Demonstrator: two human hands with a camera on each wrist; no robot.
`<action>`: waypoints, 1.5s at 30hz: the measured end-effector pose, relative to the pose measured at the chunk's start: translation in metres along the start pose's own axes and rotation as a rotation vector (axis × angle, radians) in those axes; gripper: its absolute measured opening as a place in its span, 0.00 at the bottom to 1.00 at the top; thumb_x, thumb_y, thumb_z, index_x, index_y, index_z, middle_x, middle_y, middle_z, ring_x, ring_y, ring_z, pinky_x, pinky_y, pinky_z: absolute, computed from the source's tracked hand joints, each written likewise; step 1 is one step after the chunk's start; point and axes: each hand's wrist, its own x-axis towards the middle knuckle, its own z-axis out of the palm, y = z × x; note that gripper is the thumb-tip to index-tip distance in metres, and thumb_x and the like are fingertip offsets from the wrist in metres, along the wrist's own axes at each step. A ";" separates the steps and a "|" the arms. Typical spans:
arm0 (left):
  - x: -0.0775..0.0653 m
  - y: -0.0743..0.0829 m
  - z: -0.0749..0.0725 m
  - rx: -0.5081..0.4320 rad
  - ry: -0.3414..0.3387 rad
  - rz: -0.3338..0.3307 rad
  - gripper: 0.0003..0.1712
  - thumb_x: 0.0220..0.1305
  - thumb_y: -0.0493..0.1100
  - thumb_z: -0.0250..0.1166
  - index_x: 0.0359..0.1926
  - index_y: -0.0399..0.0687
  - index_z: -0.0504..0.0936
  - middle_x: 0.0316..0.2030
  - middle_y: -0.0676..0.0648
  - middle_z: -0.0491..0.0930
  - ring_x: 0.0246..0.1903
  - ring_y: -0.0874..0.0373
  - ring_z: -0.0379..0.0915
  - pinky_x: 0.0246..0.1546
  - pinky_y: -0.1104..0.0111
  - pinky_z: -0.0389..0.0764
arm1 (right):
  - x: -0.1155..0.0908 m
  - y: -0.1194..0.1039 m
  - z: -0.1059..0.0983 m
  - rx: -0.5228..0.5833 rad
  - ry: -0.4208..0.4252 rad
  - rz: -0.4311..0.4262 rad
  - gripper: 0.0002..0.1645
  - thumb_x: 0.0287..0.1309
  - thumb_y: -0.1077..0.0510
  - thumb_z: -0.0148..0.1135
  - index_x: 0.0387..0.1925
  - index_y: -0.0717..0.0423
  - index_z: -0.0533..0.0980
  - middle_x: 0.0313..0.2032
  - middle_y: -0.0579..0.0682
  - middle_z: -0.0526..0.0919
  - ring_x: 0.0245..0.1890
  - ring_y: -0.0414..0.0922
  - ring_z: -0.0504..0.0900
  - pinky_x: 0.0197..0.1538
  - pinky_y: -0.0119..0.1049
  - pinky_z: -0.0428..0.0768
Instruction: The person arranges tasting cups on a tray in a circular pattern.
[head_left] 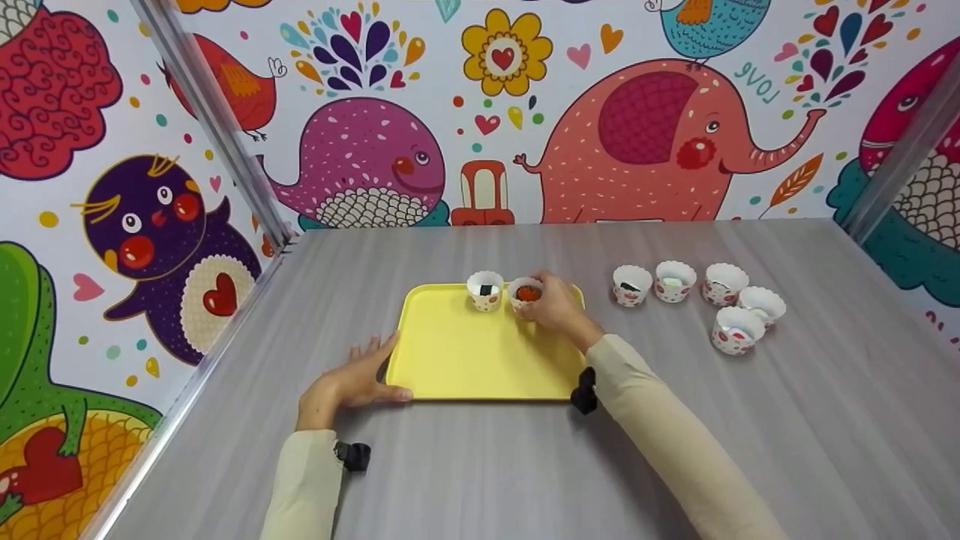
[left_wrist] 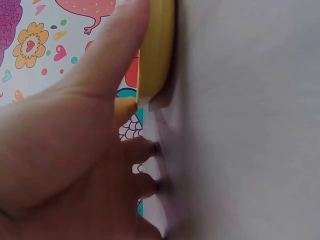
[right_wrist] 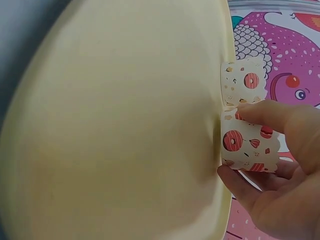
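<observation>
My right hand (head_left: 564,306) pinches a white scalloped paper baking cup (right_wrist: 248,140) with pink doughnut and cake prints. Orange-red contents (head_left: 529,293) show inside it. The cup's base sits at the far edge of a yellow rectangular tray (head_left: 480,356), right of a second paper cup (head_left: 485,298) holding a small black-and-white piece. In the right wrist view the two cups stand side by side, close together. My left hand (head_left: 352,381) rests at the tray's near left corner, fingers spread along the left side and thumb along the front edge.
Several more paper cups stand on the grey table (head_left: 480,472) right of the tray, among them one with dark contents (head_left: 631,292) and one with pink contents (head_left: 738,339). Patterned panels (head_left: 502,112) with cartoon animals border the table at the back and sides.
</observation>
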 end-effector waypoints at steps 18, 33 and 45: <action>-0.002 0.002 0.001 -0.018 0.014 0.010 0.66 0.55 0.61 0.74 0.81 0.52 0.40 0.77 0.26 0.34 0.74 0.22 0.24 0.69 0.27 0.38 | 0.003 -0.008 0.007 -0.020 0.002 -0.006 0.38 0.51 0.63 0.75 0.63 0.64 0.69 0.60 0.61 0.77 0.59 0.54 0.77 0.68 0.47 0.74; -0.001 0.002 0.001 -0.007 0.005 0.008 0.66 0.56 0.62 0.73 0.81 0.51 0.40 0.77 0.27 0.34 0.74 0.22 0.23 0.70 0.28 0.37 | -0.001 -0.010 -0.004 0.053 -0.001 -0.004 0.49 0.50 0.58 0.78 0.70 0.62 0.64 0.66 0.64 0.72 0.64 0.56 0.74 0.69 0.48 0.73; -0.003 0.002 -0.001 -0.020 0.000 0.014 0.67 0.55 0.61 0.74 0.81 0.49 0.40 0.77 0.26 0.35 0.74 0.22 0.24 0.72 0.31 0.39 | -0.012 -0.008 -0.022 0.077 0.047 -0.050 0.44 0.53 0.57 0.76 0.69 0.63 0.67 0.66 0.65 0.72 0.67 0.60 0.71 0.69 0.51 0.72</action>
